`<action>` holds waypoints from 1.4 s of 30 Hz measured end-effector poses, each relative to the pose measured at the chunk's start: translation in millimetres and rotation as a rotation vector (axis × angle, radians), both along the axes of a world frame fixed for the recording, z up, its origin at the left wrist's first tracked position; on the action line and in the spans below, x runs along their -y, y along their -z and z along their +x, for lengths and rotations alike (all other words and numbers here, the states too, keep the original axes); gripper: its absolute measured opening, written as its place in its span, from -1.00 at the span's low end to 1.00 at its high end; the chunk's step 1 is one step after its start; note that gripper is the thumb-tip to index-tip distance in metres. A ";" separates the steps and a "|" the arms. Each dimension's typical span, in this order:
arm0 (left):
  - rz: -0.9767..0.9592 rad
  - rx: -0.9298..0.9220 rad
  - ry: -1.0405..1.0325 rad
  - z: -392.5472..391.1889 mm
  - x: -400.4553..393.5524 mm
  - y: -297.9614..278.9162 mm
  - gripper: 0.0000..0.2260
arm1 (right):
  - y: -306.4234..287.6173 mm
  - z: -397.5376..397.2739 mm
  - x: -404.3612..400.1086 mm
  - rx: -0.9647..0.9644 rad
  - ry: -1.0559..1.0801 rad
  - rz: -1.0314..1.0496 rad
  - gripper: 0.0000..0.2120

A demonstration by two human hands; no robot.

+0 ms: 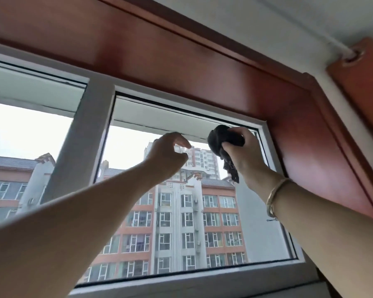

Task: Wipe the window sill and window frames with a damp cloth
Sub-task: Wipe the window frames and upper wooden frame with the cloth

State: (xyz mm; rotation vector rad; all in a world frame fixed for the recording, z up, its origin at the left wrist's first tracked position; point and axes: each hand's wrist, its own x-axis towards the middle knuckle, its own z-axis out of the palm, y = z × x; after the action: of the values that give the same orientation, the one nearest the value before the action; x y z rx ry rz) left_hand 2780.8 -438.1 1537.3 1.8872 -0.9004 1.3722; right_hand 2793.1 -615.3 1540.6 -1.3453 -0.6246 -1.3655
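I look up at a white window frame (91,117) set in a reddish-brown wooden surround (181,67). My right hand (243,151) grips a bunched dark cloth (221,139) and holds it against the glass close to the pane's upper right corner, just under the top frame bar (181,97). A loose end of the cloth hangs down past the wrist. My left hand (168,154) is raised in front of the same pane, left of the cloth, fingers loosely curved and holding nothing. The window sill is out of view.
A white vertical mullion splits the window into a left pane (30,136) and a right pane (181,211). The wooden side reveal (314,147) runs down at the right. A white pipe (310,24) crosses the ceiling corner. Apartment blocks show outside.
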 end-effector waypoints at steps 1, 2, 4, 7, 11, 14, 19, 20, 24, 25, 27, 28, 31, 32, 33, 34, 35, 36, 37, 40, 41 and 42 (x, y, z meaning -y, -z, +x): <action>-0.015 0.003 -0.011 5.0 15.6 -7.0 -0.72 | -9.8 9.4 17.3 0.025 0.022 -0.025 -0.68; -0.024 0.004 -0.026 8.6 25.3 -14.4 -0.70 | -18.9 17.9 29.4 0.048 0.046 -0.047 -0.68; -0.032 0.024 -0.096 17.3 46.3 -31.3 -0.66 | -38.5 35.1 52.5 0.088 0.079 -0.077 -0.70; -0.071 0.022 -0.190 31.2 63.6 -51.8 -0.59 | -60.8 52.5 73.1 0.143 0.156 -0.141 -0.71; -0.030 0.055 -0.363 53.5 80.0 -77.2 -0.49 | -88.5 76.3 91.7 0.259 0.220 -0.212 -0.70; 0.046 0.087 -0.521 67.1 80.5 -97.0 -0.42 | -112.3 95.6 95.6 0.336 0.325 -0.219 -0.70; 0.104 0.170 -0.698 84.5 81.2 -148.7 -0.32 | -162.1 118.3 85.0 0.420 0.511 -0.222 -0.69; 0.105 0.196 -0.734 85.2 81.3 -155.9 -0.30 | -169.2 118.9 80.2 0.433 0.551 -0.248 -0.68; 0.168 0.365 -0.986 97.9 76.4 -187.1 -0.37 | -202.2 127.2 61.3 0.497 0.718 -0.340 -0.69; 0.173 0.386 -1.023 101.6 75.9 -187.2 -0.39 | -204.1 130.6 60.0 0.519 0.783 -0.342 -0.70; 0.164 0.423 -1.073 108.7 76.3 -185.2 -0.40 | -204.3 139.8 63.2 0.572 0.906 -0.347 -0.73; 0.153 0.442 -1.096 111.7 77.5 -184.6 -0.40 | -204.3 142.6 66.5 0.596 0.939 -0.350 -0.74; 0.092 0.481 -1.145 117.8 81.3 -182.0 -0.42 | -205.9 147.9 81.8 0.633 0.930 -0.398 -0.74; 0.063 0.472 -1.146 119.4 86.6 -180.5 -0.42 | -204.5 149.4 92.6 0.616 0.921 -0.412 -0.75; 0.031 0.452 -1.146 120.2 94.3 -178.1 -0.43 | -203.6 154.0 108.4 0.588 0.914 -0.407 -0.76; -0.008 0.423 -1.146 120.7 99.9 -175.9 -0.44 | -202.3 159.2 124.3 0.557 0.914 -0.386 -0.77; -0.051 0.397 -1.135 120.2 110.3 -175.3 -0.46 | -200.9 165.1 146.3 0.518 0.931 -0.355 -0.79; -0.084 0.374 -1.114 119.8 119.3 -175.0 -0.48 | -197.5 171.0 167.4 0.458 0.962 -0.323 -0.79; -0.102 0.370 -1.089 119.3 129.0 -176.1 -0.50 | -195.2 177.1 187.9 0.399 0.997 -0.291 -0.78; -0.001 0.423 -0.988 124.1 163.8 -181.2 -0.46 | -188.0 178.1 224.5 0.257 1.051 -0.280 -0.77; 0.050 0.415 -0.952 127.6 177.7 -181.3 -0.44 | -189.3 177.2 230.1 0.231 1.052 -0.306 -0.78; 0.094 0.387 -0.931 131.6 189.5 -180.2 -0.43 | -190.6 174.1 232.4 0.209 1.051 -0.336 -0.81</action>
State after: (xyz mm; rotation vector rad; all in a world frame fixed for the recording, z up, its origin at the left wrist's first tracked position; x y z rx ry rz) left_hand 2912.4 -627.6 1717.6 2.2642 -0.1986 2.3184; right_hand 2967.2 -847.7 1731.2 -1.9380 -0.2569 -2.3292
